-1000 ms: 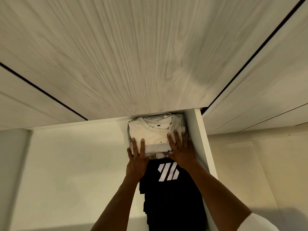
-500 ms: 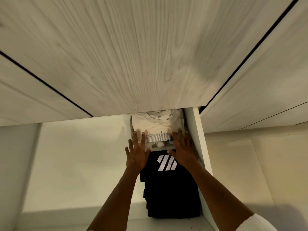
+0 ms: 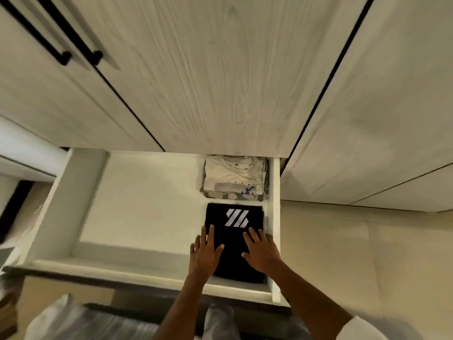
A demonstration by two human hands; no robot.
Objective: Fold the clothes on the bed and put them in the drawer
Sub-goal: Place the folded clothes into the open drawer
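Note:
A white drawer (image 3: 137, 271) stands pulled out below the wardrobe. Along its right side lie two folded piles. The far one is a cream T-shirt (image 3: 232, 176) on top of other folded clothes, partly under the wardrobe door. The near one is a folded black T-shirt (image 3: 234, 244) with a white stripe logo. My left hand (image 3: 205, 253) lies flat with straight fingers on the black shirt's left edge. My right hand (image 3: 262, 251) lies flat on its right part, fingers spread. Neither hand grips anything.
The left and middle of the drawer floor (image 3: 142, 204) are bare white. Wood-grain wardrobe doors (image 3: 220, 82) with black handles (image 3: 63, 45) hang above the drawer's back. Beige floor (image 3: 343, 253) lies to the right. My light-clothed knees (image 3: 73, 320) are at the bottom.
Both hands have come back from the cream pile at the rear onto the black T-shirt nearer me. The view has pulled back, showing the whole drawer.

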